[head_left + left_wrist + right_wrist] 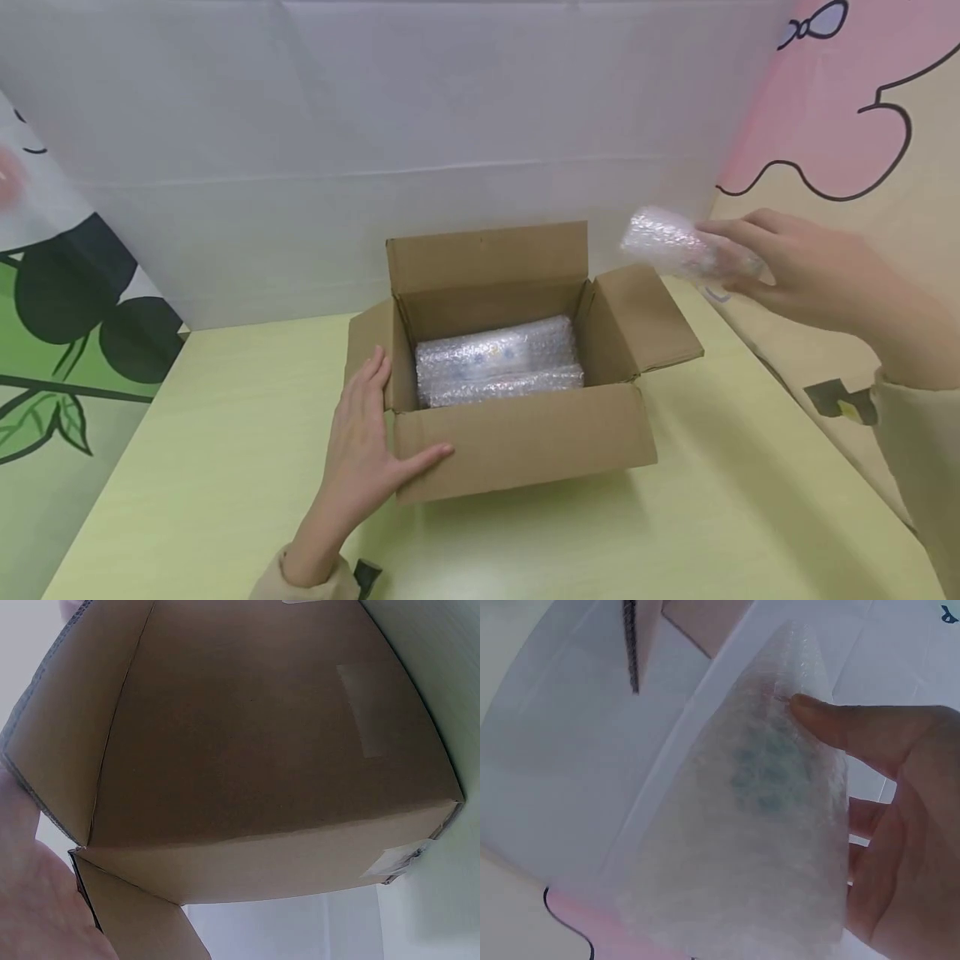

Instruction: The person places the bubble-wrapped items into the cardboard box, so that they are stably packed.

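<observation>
An open cardboard box (525,442) stands on the table with its flaps folded outward. Inside it lie bubble-wrapped packages (495,354), side by side. My left hand (363,437) rests on the box's left corner, thumb over the front flap and fingers along the left flap; part of it shows at the edge of the left wrist view. Above and to the right of the box, my right hand (802,267) grips another bubble-wrapped package (742,825) between thumb and fingers. Greenish shapes show faintly through its wrap; what is inside cannot be made out.
The light yellow-green table (202,467) extends around the box. A pale sheet (337,100) hangs behind it. Cartoon-patterned panels stand at the left and right, the pink one (825,108) behind my right arm.
</observation>
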Demonstrator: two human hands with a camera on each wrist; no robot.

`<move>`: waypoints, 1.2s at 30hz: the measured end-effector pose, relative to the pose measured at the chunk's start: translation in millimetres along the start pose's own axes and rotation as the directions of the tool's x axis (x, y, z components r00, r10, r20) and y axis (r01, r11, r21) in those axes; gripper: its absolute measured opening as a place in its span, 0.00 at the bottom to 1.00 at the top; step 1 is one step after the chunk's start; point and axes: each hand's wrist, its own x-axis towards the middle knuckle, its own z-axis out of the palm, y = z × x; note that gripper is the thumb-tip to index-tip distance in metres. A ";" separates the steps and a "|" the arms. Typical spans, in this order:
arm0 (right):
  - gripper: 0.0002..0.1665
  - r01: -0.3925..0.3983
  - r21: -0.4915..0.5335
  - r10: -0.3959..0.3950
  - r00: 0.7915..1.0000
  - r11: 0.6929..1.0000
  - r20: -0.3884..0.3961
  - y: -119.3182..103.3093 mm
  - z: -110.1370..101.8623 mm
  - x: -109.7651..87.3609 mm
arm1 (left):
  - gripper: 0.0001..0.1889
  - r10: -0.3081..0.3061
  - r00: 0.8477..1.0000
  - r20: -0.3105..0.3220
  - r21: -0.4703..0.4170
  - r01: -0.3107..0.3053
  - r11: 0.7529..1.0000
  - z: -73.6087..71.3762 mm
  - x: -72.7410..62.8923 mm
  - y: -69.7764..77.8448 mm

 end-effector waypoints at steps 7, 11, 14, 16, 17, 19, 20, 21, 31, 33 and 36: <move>0.35 0.228 0.038 -0.225 0.971 0.973 -0.077 -42.7 1.7 38.4 | 0.62 -0.001 1.000 -0.002 -0.002 0.001 1.000 -0.1 0.1 0.5; 0.34 0.293 0.054 -0.290 0.956 0.955 -0.051 -61.2 6.1 60.3 | 0.62 0.000 1.000 -0.004 -0.004 0.000 1.000 0.0 0.1 0.6; 0.34 0.309 0.081 -0.309 0.951 0.948 -0.007 -71.9 11.7 74.4 | 0.62 0.000 1.000 -0.002 -0.003 0.000 1.000 0.4 0.2 0.5; 0.34 0.312 0.099 -0.315 0.949 0.945 0.019 -78.5 16.0 82.1 | 0.62 -0.002 1.000 0.004 -0.005 0.002 1.000 0.6 0.2 0.8; 0.34 0.312 0.114 -0.318 0.948 0.943 0.033 -81.8 17.9 85.2 | 0.63 -0.002 1.000 0.006 -0.005 0.002 1.000 0.8 0.1 1.0; 0.33 0.314 0.136 -0.324 0.944 0.940 0.064 -88.1 21.9 91.6 | 0.62 -0.005 1.000 0.011 -0.005 0.005 1.000 0.9 0.0 1.5; 0.33 0.310 0.143 -0.324 0.942 0.940 0.083 -91.6 23.7 94.5 | 0.62 -0.006 1.000 0.013 -0.005 0.006 1.000 0.9 0.0 1.9; 0.32 0.313 0.154 -0.330 0.939 0.937 0.099 -95.0 25.6 97.5 | 0.62 -0.008 1.000 0.015 -0.005 0.008 1.000 0.7 -0.1 2.1; 0.32 0.345 0.188 -0.383 0.896 0.919 0.227 -124.0 53.4 124.8 | 0.62 -0.002 1.000 0.013 0.002 0.002 1.000 1.9 1.3 -0.5; 0.33 0.358 0.165 -0.390 0.886 0.919 0.251 -127.9 60.0 128.2 | 0.62 0.000 1.000 0.012 0.002 0.000 1.000 2.5 1.1 -1.5; 0.33 0.385 0.155 -0.415 0.866 0.910 0.280 -133.1 69.5 132.1 | 0.62 0.004 1.000 0.008 0.002 -0.004 1.000 3.6 1.3 -2.7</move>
